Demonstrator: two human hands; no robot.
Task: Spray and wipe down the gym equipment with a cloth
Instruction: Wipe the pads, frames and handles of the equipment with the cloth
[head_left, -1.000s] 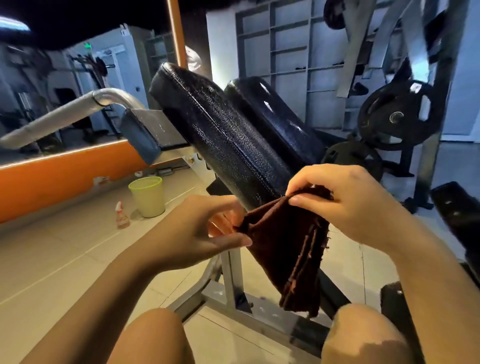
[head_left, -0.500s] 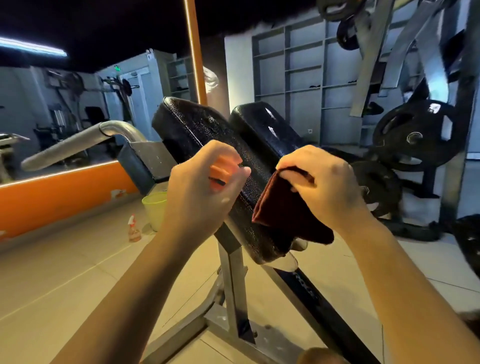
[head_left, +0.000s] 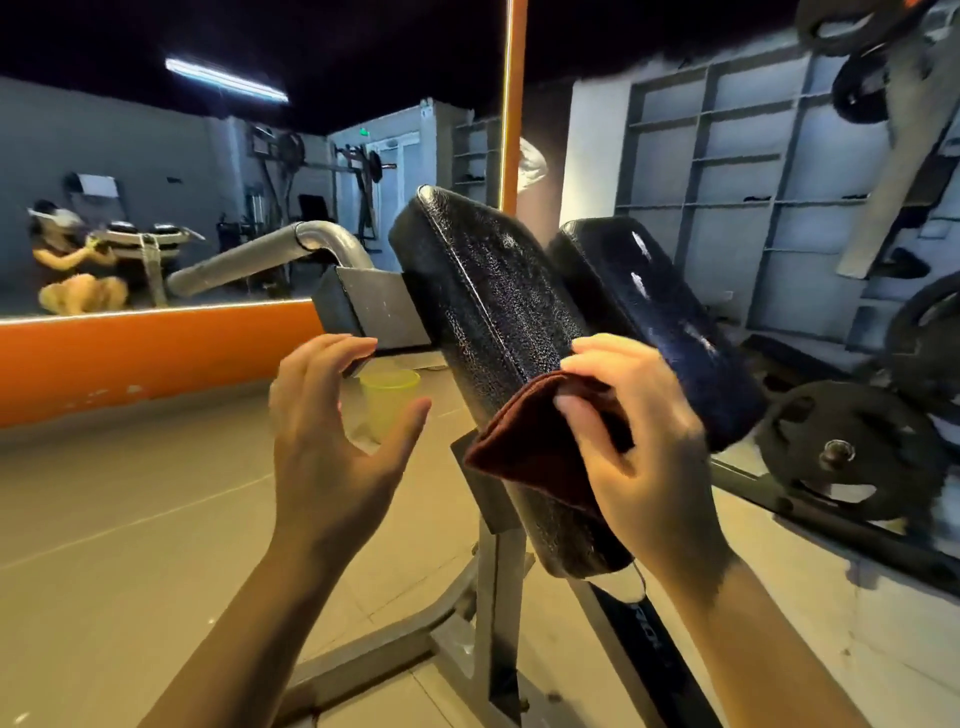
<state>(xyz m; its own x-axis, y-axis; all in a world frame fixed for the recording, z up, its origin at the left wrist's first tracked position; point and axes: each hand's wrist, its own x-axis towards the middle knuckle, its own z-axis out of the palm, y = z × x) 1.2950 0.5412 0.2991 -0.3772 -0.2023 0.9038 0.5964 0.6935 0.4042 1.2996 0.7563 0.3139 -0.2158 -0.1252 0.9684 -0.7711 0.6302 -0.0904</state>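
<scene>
- Dark reddish-brown terry is what the cloth (head_left: 524, 441) is made of; it is sitting folded into a thick pad with a rounded edge facing left, lying against the lower half of the nearer pad (head_left: 498, 338).
- Black, cracked and shiny with moisture, that nearer pad is tilting up and away on a grey metal frame (head_left: 493, 613), and a second black pad (head_left: 654, 322) is leaning just beside it to the right.
- The right hand (head_left: 639, 441) is gripping the cloth, fingers curled over its top fold and thumb tucked beneath.
- The left hand (head_left: 332, 441) is hovering apart from the pad, holding nothing, with fingers spread and loosely bent and thumb pointing right.
- Compared with half a second ago, the left hand is sitting lower and further left with its fingers spread wider, and the cloth is looking more neatly doubled over and slightly lower on the pad.
- The camera is now looking higher, showing more of the mirror (head_left: 156, 208) and a reflected crouching person.
- A pale green plastic bucket (head_left: 389, 400) is standing on the tiled floor (head_left: 130, 519) behind the left hand; I cannot tell what is inside it.
- A weight plate (head_left: 852, 457) is hanging on a bar at right.
</scene>
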